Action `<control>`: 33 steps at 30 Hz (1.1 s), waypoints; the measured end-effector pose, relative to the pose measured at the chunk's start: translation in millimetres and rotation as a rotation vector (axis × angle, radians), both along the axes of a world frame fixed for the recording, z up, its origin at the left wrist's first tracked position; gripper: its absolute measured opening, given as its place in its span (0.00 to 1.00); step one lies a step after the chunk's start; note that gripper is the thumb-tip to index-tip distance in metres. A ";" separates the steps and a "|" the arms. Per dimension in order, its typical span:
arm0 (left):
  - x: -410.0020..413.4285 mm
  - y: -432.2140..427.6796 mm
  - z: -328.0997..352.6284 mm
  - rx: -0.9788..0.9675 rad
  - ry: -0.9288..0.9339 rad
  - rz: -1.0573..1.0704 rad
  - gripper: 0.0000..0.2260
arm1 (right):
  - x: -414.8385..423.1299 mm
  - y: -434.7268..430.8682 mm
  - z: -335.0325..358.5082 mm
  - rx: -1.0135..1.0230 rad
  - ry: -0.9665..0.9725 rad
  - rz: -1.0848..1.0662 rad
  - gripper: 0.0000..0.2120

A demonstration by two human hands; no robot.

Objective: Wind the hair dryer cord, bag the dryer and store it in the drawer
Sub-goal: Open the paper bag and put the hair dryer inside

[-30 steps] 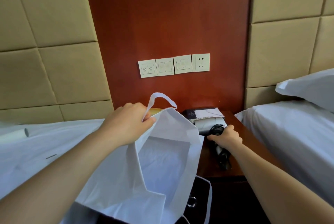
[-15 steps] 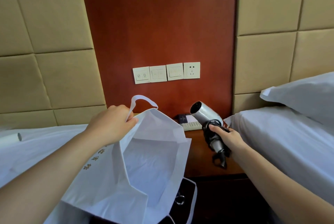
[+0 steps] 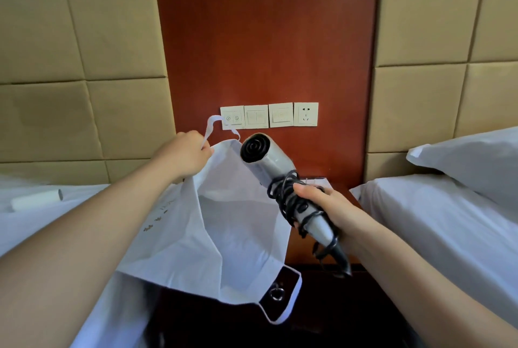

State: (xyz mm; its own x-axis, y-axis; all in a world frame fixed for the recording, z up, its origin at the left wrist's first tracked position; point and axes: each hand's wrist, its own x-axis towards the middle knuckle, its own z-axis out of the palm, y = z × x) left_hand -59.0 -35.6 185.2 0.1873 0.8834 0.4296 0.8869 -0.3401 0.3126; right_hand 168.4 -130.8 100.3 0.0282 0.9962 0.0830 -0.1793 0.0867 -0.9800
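Gripping cord-wrapped hair dryer (image 3: 276, 161), right hand (image 3: 326, 207), bag (image 3: 224, 215) lettering unreadable

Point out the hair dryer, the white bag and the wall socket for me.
hair dryer (image 3: 271, 156), head view, on its silver barrel.
white bag (image 3: 238, 224), head view, on its inner back wall.
wall socket (image 3: 306, 114), head view, on its faceplate.

A red-brown wood panel (image 3: 269, 39) fills twelve o'clock, carrying a row of switch plates (image 3: 256, 116) and a socket (image 3: 305, 114). Tan padded wall panels (image 3: 84, 67) flank it. White-sheeted beds (image 3: 437, 221) lie at three and nine o'clock, a pillow (image 3: 473, 159) at two.
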 end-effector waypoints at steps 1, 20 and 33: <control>1.6 -1.3 2.4 0.003 -0.003 -0.001 0.20 | -3.3 -3.0 -1.3 -0.007 -0.022 0.017 0.13; -24.7 -66.5 27.9 0.224 0.117 -0.166 0.21 | -117.1 63.2 -39.0 -0.230 0.034 -0.100 0.25; -95.4 -80.1 27.9 0.290 0.107 -0.239 0.20 | -207.6 143.3 -52.1 -0.356 -0.071 -0.244 0.40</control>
State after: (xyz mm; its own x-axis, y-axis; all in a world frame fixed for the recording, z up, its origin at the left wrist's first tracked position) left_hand -154.5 -115.7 213.1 0.4305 0.6542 0.6219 0.7945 -0.6016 0.0829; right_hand -39.2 12.5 48.2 0.2732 0.9278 -0.2540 -0.1262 -0.2272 -0.9656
